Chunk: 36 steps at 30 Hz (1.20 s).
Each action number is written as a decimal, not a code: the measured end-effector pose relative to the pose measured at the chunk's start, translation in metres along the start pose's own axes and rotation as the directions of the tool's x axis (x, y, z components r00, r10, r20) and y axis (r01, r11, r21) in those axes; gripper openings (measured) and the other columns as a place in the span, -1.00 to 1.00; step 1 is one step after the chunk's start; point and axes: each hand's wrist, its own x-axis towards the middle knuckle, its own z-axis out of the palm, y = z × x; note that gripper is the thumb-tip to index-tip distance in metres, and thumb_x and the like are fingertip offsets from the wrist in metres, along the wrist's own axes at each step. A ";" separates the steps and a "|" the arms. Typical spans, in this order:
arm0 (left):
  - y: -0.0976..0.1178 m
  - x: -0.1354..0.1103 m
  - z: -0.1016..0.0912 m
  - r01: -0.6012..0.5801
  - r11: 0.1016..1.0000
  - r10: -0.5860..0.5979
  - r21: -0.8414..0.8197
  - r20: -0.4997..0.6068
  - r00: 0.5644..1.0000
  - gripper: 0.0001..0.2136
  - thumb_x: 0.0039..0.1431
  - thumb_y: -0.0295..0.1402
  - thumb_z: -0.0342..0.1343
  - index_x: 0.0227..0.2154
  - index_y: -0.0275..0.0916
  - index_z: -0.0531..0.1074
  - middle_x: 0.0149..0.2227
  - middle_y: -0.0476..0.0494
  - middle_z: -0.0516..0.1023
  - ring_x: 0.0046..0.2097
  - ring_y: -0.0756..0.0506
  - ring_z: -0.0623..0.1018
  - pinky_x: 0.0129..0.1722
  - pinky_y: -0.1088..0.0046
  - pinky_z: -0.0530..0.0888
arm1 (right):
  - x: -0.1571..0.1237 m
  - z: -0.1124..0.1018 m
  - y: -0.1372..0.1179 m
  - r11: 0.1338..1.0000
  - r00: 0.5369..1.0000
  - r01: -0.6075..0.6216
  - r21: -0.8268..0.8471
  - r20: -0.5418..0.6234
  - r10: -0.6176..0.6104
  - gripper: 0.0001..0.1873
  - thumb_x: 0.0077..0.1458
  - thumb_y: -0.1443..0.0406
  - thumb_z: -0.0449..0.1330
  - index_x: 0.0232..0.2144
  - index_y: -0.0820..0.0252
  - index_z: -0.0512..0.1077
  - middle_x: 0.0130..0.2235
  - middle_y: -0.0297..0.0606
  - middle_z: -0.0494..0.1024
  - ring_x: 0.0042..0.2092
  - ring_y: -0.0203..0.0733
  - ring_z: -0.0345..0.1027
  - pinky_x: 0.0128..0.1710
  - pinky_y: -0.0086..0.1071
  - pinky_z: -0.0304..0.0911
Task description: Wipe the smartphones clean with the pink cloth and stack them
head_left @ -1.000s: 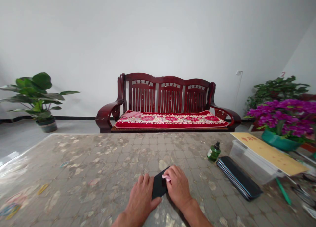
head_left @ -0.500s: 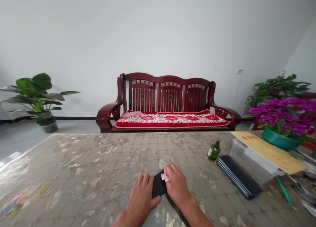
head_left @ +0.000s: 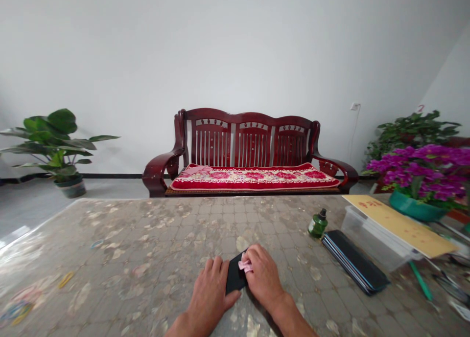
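A dark, flat rectangular object that looks like a smartphone [head_left: 233, 278] lies tilted at the table's near middle. My left hand [head_left: 210, 290] is closed along its left side, with the thumb across the near edge. Bent over its right side is my right hand [head_left: 263, 274], its fingers closed on a small pink cloth [head_left: 245, 266] that presses against the dark surface. The far right part of the phone is hidden under the right hand, and most of the cloth is tucked inside the fingers.
To the right stand a green dropper bottle [head_left: 317, 224], a black long wallet-like case [head_left: 355, 261] and a clear plastic box [head_left: 378, 239] under a yellow envelope [head_left: 400, 224]. Rubber bands [head_left: 66, 280] lie at left. Beyond the patterned table [head_left: 147, 239] is a wooden bench [head_left: 249, 136].
My right hand and the pink cloth have shifted very slightly left over the dark surface, with the fingers bent more. My left hand keeps its hold in the same place.
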 end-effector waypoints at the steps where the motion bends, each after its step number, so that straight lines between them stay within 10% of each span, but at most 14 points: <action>1: 0.000 0.000 0.000 0.000 1.000 0.000 0.000 0.002 1.000 -0.59 0.03 -0.26 0.14 -0.01 -0.20 0.41 -0.05 -0.18 0.41 0.02 -0.27 0.36 0.00 0.23 0.34 | 0.000 0.000 0.000 1.000 1.000 0.002 0.008 -0.005 -0.002 -0.70 -0.08 0.61 0.07 -0.44 0.12 0.36 -0.31 -0.33 0.45 -0.24 -0.20 0.30 -0.23 -0.38 0.16; 12: 0.001 0.001 -0.003 -0.020 0.998 0.022 -0.064 0.026 0.999 -0.46 -0.01 -0.34 0.14 0.11 -0.16 0.35 0.03 -0.19 0.42 0.07 -0.27 0.36 0.09 0.22 0.29 | 0.001 0.007 0.002 0.999 0.998 0.048 0.008 -0.043 -0.048 -0.66 0.03 0.56 0.08 -0.24 0.08 0.44 -0.29 -0.33 0.48 -0.20 -0.15 0.32 -0.20 -0.32 0.21; 21: -0.011 0.016 0.005 -0.202 0.892 0.143 -0.404 -0.170 0.975 -0.44 -0.04 -0.51 0.13 0.10 -0.14 0.35 0.09 -0.18 0.43 0.12 -0.21 0.41 0.15 0.26 0.32 | -0.001 0.008 -0.004 0.977 0.975 0.208 0.037 -0.090 -0.204 -0.57 0.18 0.46 0.10 0.09 0.10 0.34 -0.23 -0.27 0.53 -0.21 -0.15 0.36 -0.18 -0.29 0.31; 27: -0.015 0.019 -0.002 -0.238 0.841 0.174 -0.485 -0.172 0.969 -0.87 0.08 -0.31 0.23 -0.29 -0.19 0.49 -0.23 -0.11 0.56 -0.13 -0.17 0.51 -0.10 0.36 0.42 | -0.005 0.007 -0.005 0.954 0.956 0.288 0.082 -0.071 -0.283 -0.50 0.13 0.52 0.07 0.11 0.12 0.33 -0.21 -0.25 0.53 -0.17 -0.15 0.36 -0.12 -0.29 0.32; 36: -0.014 0.012 -0.005 -0.325 0.782 0.223 -0.532 -0.248 0.943 -0.84 0.27 -0.31 0.08 -0.36 -0.12 0.55 -0.28 -0.04 0.59 -0.15 -0.11 0.52 -0.09 0.42 0.40 | -0.004 0.007 -0.009 0.958 0.974 0.226 0.176 -0.031 -0.224 -0.60 0.23 0.37 0.10 0.12 0.13 0.32 -0.07 -0.18 0.48 -0.07 -0.15 0.38 -0.05 -0.31 0.31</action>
